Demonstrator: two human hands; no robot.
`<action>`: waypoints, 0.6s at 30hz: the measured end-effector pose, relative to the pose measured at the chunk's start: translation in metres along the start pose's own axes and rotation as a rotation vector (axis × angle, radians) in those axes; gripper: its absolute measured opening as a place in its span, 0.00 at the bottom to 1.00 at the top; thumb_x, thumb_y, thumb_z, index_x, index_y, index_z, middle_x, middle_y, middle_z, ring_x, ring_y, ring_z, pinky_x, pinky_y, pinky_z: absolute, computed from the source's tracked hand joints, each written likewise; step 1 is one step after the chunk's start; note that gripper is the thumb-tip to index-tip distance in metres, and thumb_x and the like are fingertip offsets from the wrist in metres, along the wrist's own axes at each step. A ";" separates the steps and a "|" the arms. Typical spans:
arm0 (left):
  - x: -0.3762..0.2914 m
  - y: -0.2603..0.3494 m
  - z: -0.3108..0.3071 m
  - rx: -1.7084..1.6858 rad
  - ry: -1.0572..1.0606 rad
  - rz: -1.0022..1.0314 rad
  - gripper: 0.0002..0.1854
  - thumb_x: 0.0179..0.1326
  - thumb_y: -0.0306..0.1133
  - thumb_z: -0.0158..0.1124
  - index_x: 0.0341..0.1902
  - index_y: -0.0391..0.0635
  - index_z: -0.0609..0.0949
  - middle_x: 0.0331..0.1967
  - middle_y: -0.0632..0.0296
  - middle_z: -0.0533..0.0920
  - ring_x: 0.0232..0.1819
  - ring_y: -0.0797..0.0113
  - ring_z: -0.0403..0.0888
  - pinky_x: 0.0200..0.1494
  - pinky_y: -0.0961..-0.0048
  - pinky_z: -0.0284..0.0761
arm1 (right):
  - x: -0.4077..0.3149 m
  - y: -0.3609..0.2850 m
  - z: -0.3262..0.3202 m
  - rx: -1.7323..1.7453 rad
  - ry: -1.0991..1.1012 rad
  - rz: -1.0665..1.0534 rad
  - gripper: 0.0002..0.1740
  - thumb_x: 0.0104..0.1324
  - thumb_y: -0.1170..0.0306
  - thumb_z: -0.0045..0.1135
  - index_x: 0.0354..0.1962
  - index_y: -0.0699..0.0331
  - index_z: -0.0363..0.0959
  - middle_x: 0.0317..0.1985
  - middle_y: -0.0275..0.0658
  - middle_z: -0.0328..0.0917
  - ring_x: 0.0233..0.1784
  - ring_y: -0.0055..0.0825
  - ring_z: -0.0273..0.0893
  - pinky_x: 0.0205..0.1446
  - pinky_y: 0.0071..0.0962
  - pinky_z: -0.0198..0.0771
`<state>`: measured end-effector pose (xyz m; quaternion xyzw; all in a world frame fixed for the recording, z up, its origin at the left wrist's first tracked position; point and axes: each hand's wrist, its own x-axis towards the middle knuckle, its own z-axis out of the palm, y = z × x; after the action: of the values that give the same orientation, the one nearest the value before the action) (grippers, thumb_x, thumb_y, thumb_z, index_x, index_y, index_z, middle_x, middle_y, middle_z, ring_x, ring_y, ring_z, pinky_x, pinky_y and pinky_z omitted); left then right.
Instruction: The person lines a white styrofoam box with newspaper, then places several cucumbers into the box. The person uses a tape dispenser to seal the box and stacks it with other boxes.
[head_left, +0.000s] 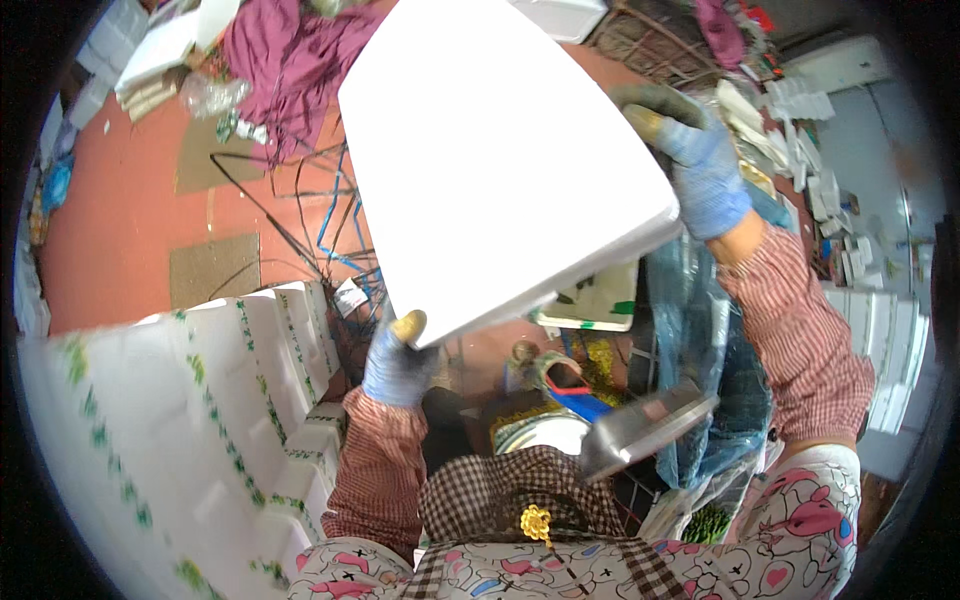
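Observation:
Before me, both hands hold up a large white foam panel (502, 165), which looks like a box lid; its overexposed face shows little detail. My left hand (401, 364), in a blue knit glove with worn yellow fingertips, grips its near left corner with the thumb on top. On the far right edge, my right hand (686, 154), gloved alike, is closed around the rim, with some fingers hidden behind it. Below the panel lies a white tray-like piece (600, 304) with green marks. A tape roll (562, 373) sits by a blue handle (581, 405).
Stacked white foam boxes (225, 420) with green leaf print rise at left. A blurred metal object (649, 431) is near my apron. Blue plastic sheeting (690, 360) and green vegetables (706, 523) lie at right. Loose straps (300, 202) and purple cloth (292, 67) cover the floor ahead.

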<state>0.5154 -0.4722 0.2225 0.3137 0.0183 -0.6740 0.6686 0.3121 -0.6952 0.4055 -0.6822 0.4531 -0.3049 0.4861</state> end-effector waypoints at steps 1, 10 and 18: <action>-0.029 -0.016 0.031 -0.010 -0.041 0.027 0.45 0.41 0.50 0.76 0.61 0.40 0.68 0.50 0.58 0.74 0.53 0.60 0.74 0.53 0.65 0.75 | -0.035 -0.030 -0.035 -0.073 -0.047 -0.109 0.15 0.64 0.69 0.55 0.48 0.63 0.77 0.42 0.37 0.80 0.44 0.22 0.76 0.50 0.22 0.72; -0.331 -0.136 0.237 0.083 -0.570 -0.030 0.25 0.60 0.39 0.63 0.56 0.38 0.71 0.44 0.58 0.80 0.43 0.61 0.81 0.47 0.69 0.80 | -0.456 -0.145 -0.309 0.071 0.223 -0.114 0.29 0.64 0.67 0.54 0.62 0.64 0.61 0.56 0.42 0.73 0.52 0.28 0.76 0.53 0.28 0.74; -0.426 -0.106 0.193 0.215 -0.100 0.279 0.32 0.57 0.40 0.61 0.62 0.38 0.66 0.54 0.51 0.75 0.53 0.52 0.76 0.56 0.52 0.75 | -0.761 0.046 -0.389 -0.152 0.828 0.335 0.31 0.48 0.87 0.53 0.53 0.68 0.71 0.37 0.38 0.80 0.35 0.28 0.78 0.42 0.27 0.74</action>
<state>0.3028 -0.1673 0.5262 0.3491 -0.1310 -0.5874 0.7183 -0.3432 -0.1547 0.5140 -0.4538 0.7345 -0.4352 0.2553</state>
